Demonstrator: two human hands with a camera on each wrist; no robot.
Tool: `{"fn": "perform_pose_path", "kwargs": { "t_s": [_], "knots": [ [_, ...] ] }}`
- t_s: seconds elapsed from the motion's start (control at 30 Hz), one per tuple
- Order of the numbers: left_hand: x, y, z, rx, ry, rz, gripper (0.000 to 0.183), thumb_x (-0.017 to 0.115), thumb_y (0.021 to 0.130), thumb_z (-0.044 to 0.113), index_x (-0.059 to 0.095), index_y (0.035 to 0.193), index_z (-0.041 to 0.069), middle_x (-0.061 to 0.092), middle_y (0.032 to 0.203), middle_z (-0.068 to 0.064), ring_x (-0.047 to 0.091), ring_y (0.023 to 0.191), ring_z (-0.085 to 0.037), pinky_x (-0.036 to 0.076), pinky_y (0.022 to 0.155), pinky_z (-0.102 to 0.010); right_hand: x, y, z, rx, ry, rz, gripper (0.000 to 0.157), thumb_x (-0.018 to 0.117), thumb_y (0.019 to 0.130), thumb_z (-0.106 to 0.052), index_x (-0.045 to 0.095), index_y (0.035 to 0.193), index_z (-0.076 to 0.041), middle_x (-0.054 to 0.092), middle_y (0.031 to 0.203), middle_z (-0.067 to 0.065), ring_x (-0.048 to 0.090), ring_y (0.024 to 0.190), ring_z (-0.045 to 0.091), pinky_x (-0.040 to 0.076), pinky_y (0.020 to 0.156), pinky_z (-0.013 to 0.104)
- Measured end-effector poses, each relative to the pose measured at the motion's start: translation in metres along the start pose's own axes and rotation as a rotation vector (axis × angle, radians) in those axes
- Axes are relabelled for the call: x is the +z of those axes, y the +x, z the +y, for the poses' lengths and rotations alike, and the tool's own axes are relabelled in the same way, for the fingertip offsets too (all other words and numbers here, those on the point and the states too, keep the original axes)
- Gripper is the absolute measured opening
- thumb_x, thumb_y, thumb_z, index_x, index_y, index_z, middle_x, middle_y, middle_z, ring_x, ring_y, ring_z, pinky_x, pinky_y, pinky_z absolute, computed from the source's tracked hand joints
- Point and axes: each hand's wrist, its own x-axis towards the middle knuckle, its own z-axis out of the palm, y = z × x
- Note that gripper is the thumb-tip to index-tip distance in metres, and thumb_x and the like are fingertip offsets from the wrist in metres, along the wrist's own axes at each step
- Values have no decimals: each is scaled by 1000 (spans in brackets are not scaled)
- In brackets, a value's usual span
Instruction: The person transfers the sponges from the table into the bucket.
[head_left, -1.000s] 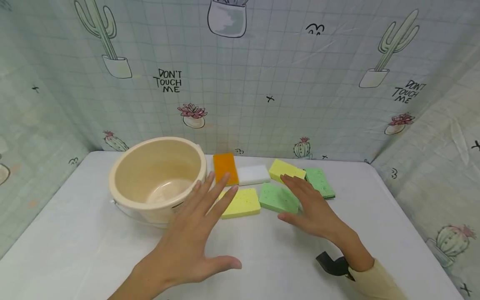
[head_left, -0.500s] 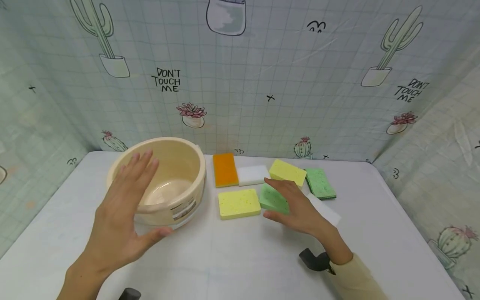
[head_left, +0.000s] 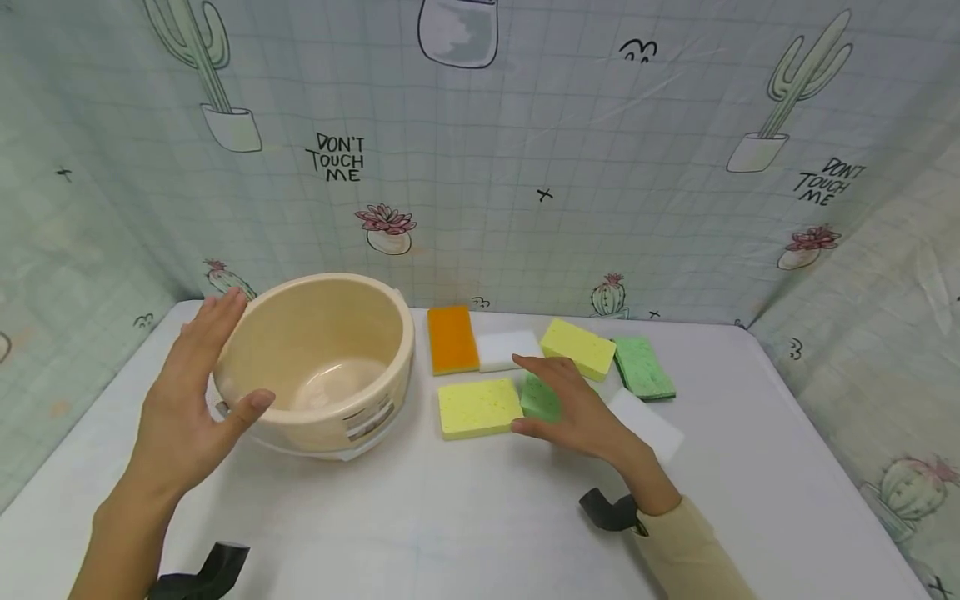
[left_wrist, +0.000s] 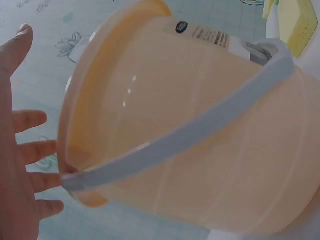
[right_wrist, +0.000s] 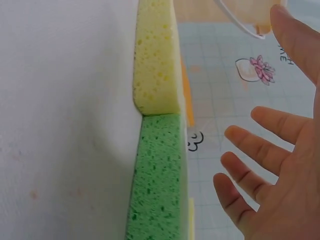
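Observation:
A cream plastic bucket (head_left: 375,392) with its pale handle (left_wrist: 190,130) hanging down stands at the left of the table. My left hand (head_left: 176,417) is at the bucket's left side, fingers spread and fingertips right at the rim in the left wrist view. My right hand (head_left: 577,412) hovers with fingers apart over a green sponge (head_left: 538,398), holding nothing. Beside that sponge lies a speckled yellow sponge (head_left: 480,408). Behind them are an orange sponge (head_left: 452,340), a white sponge (head_left: 508,350) and a second yellow sponge (head_left: 579,348).
A dark-edged green sponge (head_left: 645,368) and a flat white piece (head_left: 647,425) lie to the right of the group. A patterned cloth (head_left: 480,167) hangs upright behind the white table (head_left: 420,525). Similar cloth closes off both sides.
My left hand has moved left, from in front of the bucket to its left side. My right hand has shifted slightly left, uncovering the flat white piece. The bucket and sponges stay put.

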Motion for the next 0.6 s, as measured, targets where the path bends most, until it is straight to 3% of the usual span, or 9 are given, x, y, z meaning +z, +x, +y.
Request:
{"fn": "perform_pose_path", "kwargs": {
  "t_s": [0.2,0.37,0.43,0.6],
  "knots": [
    [2,-5,-24,-131,-118,87,58,59,91,34,47,142,9,44,146,-7,32,138,-19,16,113,-34,7,8,6,-24,1,2,79,74,78,-51,42,145,-24,45,142,-4,32,125,19,38,95,50],
    [3,-9,-32,-250,-190,76,52,53,92,15,46,143,12,41,148,-2,31,138,-12,13,113,-28,11,15,13,-53,29,0,76,76,78,-45,47,142,-16,48,140,1,34,119,23,39,92,50],
    [4,-10,-34,-271,-194,60,53,53,91,11,45,144,13,41,148,0,31,137,-10,15,111,-25,14,17,17,-44,52,-16,74,76,78,-43,48,141,-15,49,140,1,35,116,22,39,92,47],
    [9,-14,-40,-235,-210,38,55,55,89,6,45,143,10,44,146,-4,37,132,-7,21,107,-20,22,19,24,-18,77,-47,74,79,76,-41,49,140,-17,50,139,-3,38,108,19,36,94,44]
  ]
}}
